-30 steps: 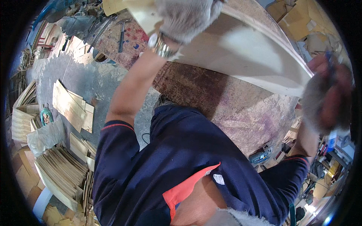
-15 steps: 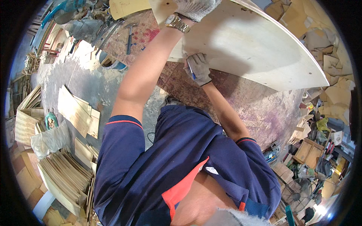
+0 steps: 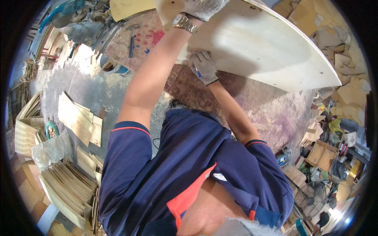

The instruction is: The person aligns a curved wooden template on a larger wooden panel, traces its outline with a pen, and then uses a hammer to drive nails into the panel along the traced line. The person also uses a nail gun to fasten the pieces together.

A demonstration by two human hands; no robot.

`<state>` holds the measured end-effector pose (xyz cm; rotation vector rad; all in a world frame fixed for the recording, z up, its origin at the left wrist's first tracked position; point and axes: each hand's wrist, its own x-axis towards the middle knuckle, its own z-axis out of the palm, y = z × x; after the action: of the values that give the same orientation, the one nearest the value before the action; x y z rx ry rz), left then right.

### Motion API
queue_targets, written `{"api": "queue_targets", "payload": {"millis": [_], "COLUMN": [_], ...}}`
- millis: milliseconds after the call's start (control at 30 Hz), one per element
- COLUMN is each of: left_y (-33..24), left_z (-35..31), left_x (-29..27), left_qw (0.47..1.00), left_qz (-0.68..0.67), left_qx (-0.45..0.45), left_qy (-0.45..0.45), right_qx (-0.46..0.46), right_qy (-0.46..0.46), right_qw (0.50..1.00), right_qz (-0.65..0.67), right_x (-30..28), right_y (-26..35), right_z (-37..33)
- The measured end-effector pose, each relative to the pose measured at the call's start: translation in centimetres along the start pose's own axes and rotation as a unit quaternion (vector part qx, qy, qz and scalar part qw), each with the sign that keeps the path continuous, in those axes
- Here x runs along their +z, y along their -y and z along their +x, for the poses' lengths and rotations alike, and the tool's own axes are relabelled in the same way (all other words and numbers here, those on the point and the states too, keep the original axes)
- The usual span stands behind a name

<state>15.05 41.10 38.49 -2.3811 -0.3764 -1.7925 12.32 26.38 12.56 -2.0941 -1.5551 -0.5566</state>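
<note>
A large pale wooden board with a curved far edge lies across the work surface. My left hand, in a light knitted glove, rests over the board at the top of the view. Its fingers run out of the picture, so their pose is hidden. A metal-banded watch is on that wrist. At the board's near edge, my right hand, gloved too, is closed around a blue pen. The pen's tip cannot be made out.
Left of the board, a hammer lies on the stained surface near a yellow sheet. Thin wood sheets and a stack of panels are at the left. A fan stands at the lower right, amid clutter.
My right hand has shifted slightly up and left along the board's near edge, the pen still in it. My left hand stays about where it was; the whole view has drifted a little.
</note>
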Motion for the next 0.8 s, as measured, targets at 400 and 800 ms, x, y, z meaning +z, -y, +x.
{"api": "queue_targets", "payload": {"millis": [400, 800], "left_y": [-0.1, 1.5], "left_z": [0.1, -1.4], "left_x": [-1.8, -3.6], "left_qw": [0.996, 0.979], "left_qz": [-0.087, -0.18], "left_qx": [0.006, 0.095], "left_qy": [0.033, -0.007], "right_qx": [0.118, 0.166], "right_qy": [-0.056, -0.27], "right_qw": [0.978, 0.749], "right_qz": [0.163, 0.582], "right_x": [-3.9, -26.6], "right_y": [3.4, 0.5], "right_z": [1.1, 14.1]}}
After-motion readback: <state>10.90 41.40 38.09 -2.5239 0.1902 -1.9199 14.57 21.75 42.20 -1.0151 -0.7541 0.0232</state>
